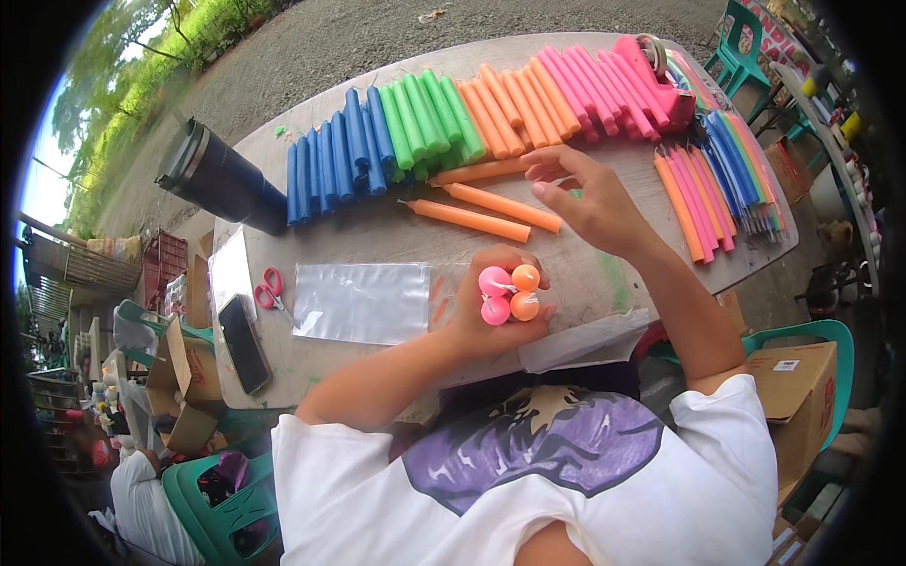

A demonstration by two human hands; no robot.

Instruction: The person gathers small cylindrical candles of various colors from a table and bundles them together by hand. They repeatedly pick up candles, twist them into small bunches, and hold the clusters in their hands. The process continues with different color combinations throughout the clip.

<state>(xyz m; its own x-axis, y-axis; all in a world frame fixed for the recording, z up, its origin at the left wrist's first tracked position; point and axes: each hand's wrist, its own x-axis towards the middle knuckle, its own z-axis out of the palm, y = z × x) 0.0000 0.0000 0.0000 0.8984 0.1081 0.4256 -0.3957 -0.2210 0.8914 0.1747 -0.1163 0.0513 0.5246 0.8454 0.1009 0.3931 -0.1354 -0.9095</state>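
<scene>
My left hand (470, 307) is closed round an upright bundle of candles near the table's front edge. Two pink candles (494, 281) and two orange candles (525, 277) show their wick ends in it. Further off, my right hand (590, 193) hangs with fingers curved and apart. Its fingertips are at the end of a loose orange candle (479, 173); whether they touch it I cannot tell. Two more loose orange candles (505, 206) lie just nearer to me. A clear plastic bag (361, 302) lies flat left of my left hand.
Rows of blue (330, 165), green (429, 118), orange (519, 108) and pink candles (604, 90) line the far side, beside a pink tape dispenser (656, 85). Bagged candles (741, 165) lie right. A dark tumbler (226, 179), red scissors (271, 288) and a phone (243, 344) are left.
</scene>
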